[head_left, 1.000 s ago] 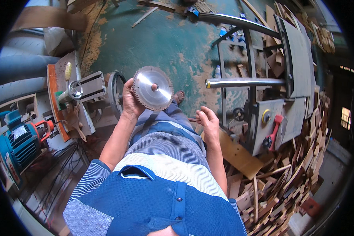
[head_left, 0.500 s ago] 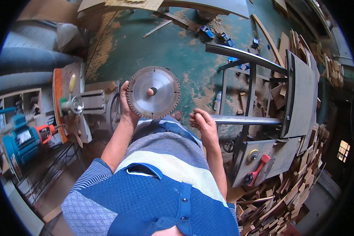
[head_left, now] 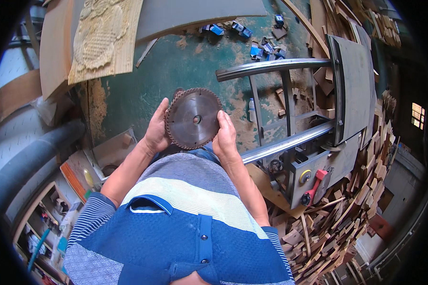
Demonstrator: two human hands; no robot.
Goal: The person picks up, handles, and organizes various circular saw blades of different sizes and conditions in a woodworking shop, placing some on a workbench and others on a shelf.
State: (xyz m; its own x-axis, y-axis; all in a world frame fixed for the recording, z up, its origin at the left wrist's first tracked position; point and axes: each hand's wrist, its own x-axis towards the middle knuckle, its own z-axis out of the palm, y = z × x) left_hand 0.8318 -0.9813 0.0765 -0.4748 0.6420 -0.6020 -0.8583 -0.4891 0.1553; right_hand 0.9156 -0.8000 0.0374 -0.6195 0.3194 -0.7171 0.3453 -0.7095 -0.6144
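Observation:
A round circular saw blade (head_left: 183, 124) with a toothed rim and a small centre hole is held up in front of my body, its flat grey face toward me. My left hand (head_left: 156, 132) grips its left edge, the thumb beside the teeth and the other fingers mostly hidden behind. At the opposite edge my right hand (head_left: 226, 137) is closed on the rim, thumb side against the blade. Beyond the blade lies the green floor (head_left: 152, 90), dusted with sawdust.
To my right stands a machine with metal rails (head_left: 290, 137) and a grey table plate (head_left: 352, 90). A red-handled tool (head_left: 316, 187) rests near a heap of wood offcuts (head_left: 337, 228). A carved wooden panel (head_left: 104, 38) juts in at far left. Small blue boxes (head_left: 267, 48) litter the floor.
My right hand has come in from the right and taken hold of the blade's edge. The blade has tilted and its face looks darker. The view has turned, bringing the carved panel in.

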